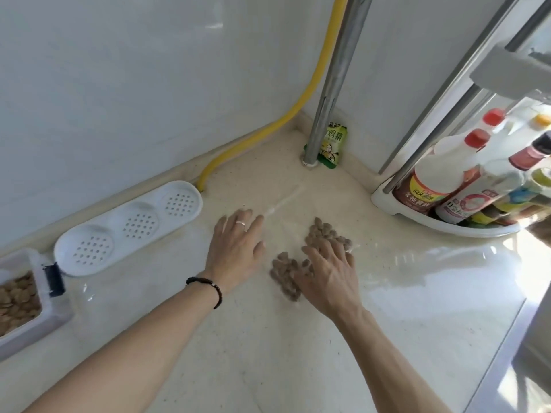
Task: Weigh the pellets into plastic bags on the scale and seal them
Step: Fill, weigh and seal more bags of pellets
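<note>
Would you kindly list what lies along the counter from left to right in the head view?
Pellet container → white perforated tray → left hand → right hand pressing the bag of pellets → bottle rack.

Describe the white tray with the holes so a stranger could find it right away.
Start at the yellow hose running down the white wall. Where it meets the beige counter lies a long white plastic tray. Its three round perforated hollows distinguish it from the pellet-filled clear box beside it.
</note>
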